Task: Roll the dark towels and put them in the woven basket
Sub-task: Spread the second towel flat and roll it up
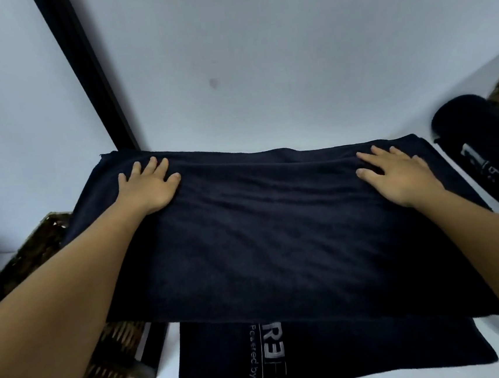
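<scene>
- The left hand (147,188) and the right hand (399,174) lay flat, fingers spread, pressing the dark towel's (277,241) far edge.
- The towel lay spread on the white table (260,65).
- A rolled towel (475,142) lay at right; the woven basket (34,249) sat at left.

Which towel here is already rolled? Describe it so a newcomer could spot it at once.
On the white surface, find the flat towel spread across the middle. Just beyond its right end, past the right hand, lies the rolled towel. Alone among the dark towels, it is a thick cylinder.
</scene>
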